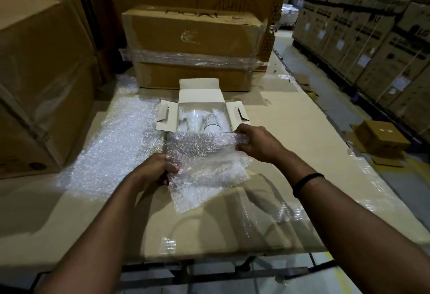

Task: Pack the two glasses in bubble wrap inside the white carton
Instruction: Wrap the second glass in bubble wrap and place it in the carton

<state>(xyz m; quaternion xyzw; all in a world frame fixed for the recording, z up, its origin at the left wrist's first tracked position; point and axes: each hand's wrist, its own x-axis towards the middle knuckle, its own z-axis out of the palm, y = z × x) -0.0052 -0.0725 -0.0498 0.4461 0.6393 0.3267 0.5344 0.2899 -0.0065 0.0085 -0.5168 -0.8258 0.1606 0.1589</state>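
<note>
The white carton (200, 95) lies open on the cardboard work surface, its top and side flaps spread out. Two clear glasses lie inside it: one glass (189, 119) on the left, the other glass (215, 122) on the right. Just in front of the carton I hold a sheet of bubble wrap (202, 165) stretched between both hands. My left hand (154, 170) grips its near left edge. My right hand (256, 142) pinches its far right corner beside the carton's right flap.
A larger sheet of bubble wrap (116, 140) lies flat left of the carton. Taped brown boxes (190, 47) stand right behind it, and a big box (35, 84) stands at the left. Stacked cartons (372, 33) line the aisle on the right, and a small brown box (381, 139) sits on the floor.
</note>
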